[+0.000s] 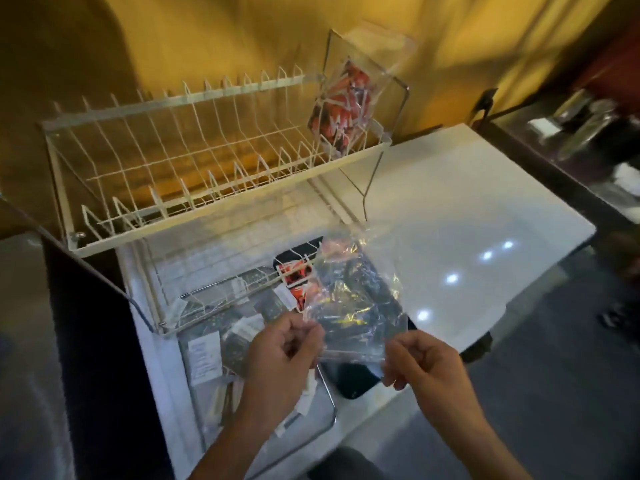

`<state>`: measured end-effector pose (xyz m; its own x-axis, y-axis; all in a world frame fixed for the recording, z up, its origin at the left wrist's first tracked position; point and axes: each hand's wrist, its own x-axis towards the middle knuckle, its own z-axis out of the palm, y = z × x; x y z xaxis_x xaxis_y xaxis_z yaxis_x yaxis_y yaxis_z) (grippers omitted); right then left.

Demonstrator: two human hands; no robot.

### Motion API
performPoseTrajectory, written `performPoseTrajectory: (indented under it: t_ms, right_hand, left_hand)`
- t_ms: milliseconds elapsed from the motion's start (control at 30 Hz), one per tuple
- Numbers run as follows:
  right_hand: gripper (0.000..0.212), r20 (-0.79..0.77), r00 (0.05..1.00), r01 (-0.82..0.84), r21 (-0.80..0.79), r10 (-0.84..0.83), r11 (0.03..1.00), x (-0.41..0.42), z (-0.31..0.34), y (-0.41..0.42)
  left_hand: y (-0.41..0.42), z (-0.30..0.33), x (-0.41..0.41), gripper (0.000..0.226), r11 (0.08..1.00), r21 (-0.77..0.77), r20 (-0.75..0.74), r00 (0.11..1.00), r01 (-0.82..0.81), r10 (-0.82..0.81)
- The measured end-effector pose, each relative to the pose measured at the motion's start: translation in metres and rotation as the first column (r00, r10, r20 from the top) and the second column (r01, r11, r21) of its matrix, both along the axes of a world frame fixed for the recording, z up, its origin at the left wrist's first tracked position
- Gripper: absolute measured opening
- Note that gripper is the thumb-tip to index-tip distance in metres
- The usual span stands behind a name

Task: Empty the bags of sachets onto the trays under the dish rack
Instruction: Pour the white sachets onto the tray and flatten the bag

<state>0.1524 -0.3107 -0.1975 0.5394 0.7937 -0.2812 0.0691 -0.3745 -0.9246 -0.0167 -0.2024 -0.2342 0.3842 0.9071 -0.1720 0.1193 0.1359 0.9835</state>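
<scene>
While my left hand and right hand each pinch a bottom corner of the clear bag, it hangs over the black tray under the dish rack.

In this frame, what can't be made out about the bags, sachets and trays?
- Clear bag pinched by left hand and right hand: glare and crinkles hide whether any sachets remain inside.
- Black tray: mostly covered by that bag; contents unclear.
- Metal tray: sachet print blurred, near end hidden by the left forearm.
- Second bag on the dish rack: red sachets smeared by motion blur, uncountable.
</scene>
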Motion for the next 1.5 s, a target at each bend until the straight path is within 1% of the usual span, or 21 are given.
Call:
performPoseTrajectory:
  t_ms: [133, 233, 333, 400, 500, 633, 733, 867, 1000, 1033, 1100, 1167, 1200, 1267, 1333, 1400, 1467, 1500]
  right_hand:
    - [0.014, 0.006, 0.996, 0.093, -0.027, -0.093, 0.995, 0.010, -0.009, -0.018]
    - [0.016, 0.060, 0.993, 0.100, -0.026, -0.099, 0.995, 0.028, -0.012, -0.021]
    - [0.017, 0.075, 0.992, 0.108, -0.024, -0.106, 0.994, 0.057, -0.017, -0.020]
    - [0.018, 0.111, 0.988, 0.111, -0.042, -0.106, 0.993, 0.083, -0.027, -0.018]
    - [0.020, 0.180, 0.981, 0.087, -0.067, -0.074, 0.994, 0.130, -0.040, -0.015]
    - [0.016, 0.256, 0.967, 0.044, -0.111, -0.014, 0.993, 0.195, -0.051, -0.010]
    - [0.013, 0.266, 0.963, 0.011, -0.159, 0.032, 0.987, 0.234, -0.061, -0.002]
    - [0.015, 0.281, 0.951, -0.067, -0.216, 0.128, 0.974, 0.269, -0.075, 0.009]
    - [0.017, 0.346, 0.905, -0.154, -0.276, 0.247, 0.949, 0.291, -0.083, 0.020]
    - [0.018, 0.355, 0.895, -0.171, -0.286, 0.270, 0.943, 0.294, -0.084, 0.023]
    - [0.022, 0.360, 0.886, -0.193, -0.286, 0.293, 0.938, 0.300, -0.087, 0.028]
    - [0.027, 0.392, 0.872, -0.194, -0.272, 0.293, 0.942, 0.304, -0.091, 0.032]
    - [0.028, 0.423, 0.853, -0.211, -0.257, 0.306, 0.943, 0.305, -0.094, 0.034]
    - [0.029, 0.497, 0.789, -0.281, -0.230, 0.361, 0.932, 0.306, -0.100, 0.036]
    - [0.030, 0.568, 0.708, -0.348, -0.235, 0.419, 0.907, 0.303, -0.106, 0.038]
    - [0.031, 0.610, 0.629, -0.416, -0.259, 0.481, 0.872, 0.299, -0.113, 0.039]
    - [0.033, 0.622, 0.566, -0.462, -0.303, 0.541, 0.833, 0.296, -0.117, 0.040]
    - [0.035, 0.628, 0.543, -0.470, -0.323, 0.558, 0.821, 0.296, -0.118, 0.039]
  left_hand:
    - [-0.011, -0.013, 0.014, 0.017, 0.997, -0.012, -0.061, 0.995, 0.083, -0.083]
    - [-0.016, -0.014, 0.028, 0.027, 0.995, -0.024, -0.110, 0.989, 0.100, -0.102]
    - [-0.018, -0.013, 0.051, 0.034, 0.989, -0.016, -0.176, 0.973, 0.148, -0.149]
    - [-0.018, -0.014, 0.075, 0.040, 0.986, -0.033, -0.188, 0.968, 0.161, -0.165]
    - [-0.023, -0.018, 0.119, 0.054, 0.986, -0.055, -0.237, 0.957, 0.160, -0.169]
    - [-0.028, -0.023, 0.175, 0.070, 0.976, -0.145, -0.290, 0.937, 0.160, -0.197]
    - [-0.028, -0.028, 0.207, 0.073, 0.974, -0.167, -0.361, 0.910, 0.152, -0.204]
    - [-0.032, -0.031, 0.235, 0.076, 0.981, -0.134, -0.456, 0.871, 0.138, -0.185]
    - [-0.035, -0.027, 0.252, 0.083, 0.987, -0.094, -0.609, 0.777, 0.131, -0.161]
    - [-0.034, -0.026, 0.254, 0.081, 0.989, -0.063, -0.649, 0.747, 0.137, -0.145]
    - [-0.030, -0.025, 0.258, 0.069, 0.984, 0.023, -0.723, 0.682, 0.179, -0.107]
    - [-0.023, -0.024, 0.261, 0.057, 0.953, 0.116, -0.793, 0.603, 0.280, -0.080]
    - [-0.019, -0.024, 0.263, 0.054, 0.923, 0.166, -0.827, 0.560, 0.346, -0.061]
    - [-0.010, -0.025, 0.268, 0.052, 0.854, 0.215, -0.880, 0.473, 0.474, -0.040]
    - [-0.005, -0.029, 0.273, 0.058, 0.795, 0.178, -0.921, 0.384, 0.580, -0.074]
    - [-0.003, -0.037, 0.277, 0.065, 0.760, 0.109, -0.944, 0.307, 0.641, -0.124]
    - [-0.003, -0.044, 0.278, 0.073, 0.753, 0.069, -0.955, 0.262, 0.654, -0.141]
    - [-0.003, -0.047, 0.278, 0.076, 0.761, 0.063, -0.957, 0.255, 0.646, -0.137]
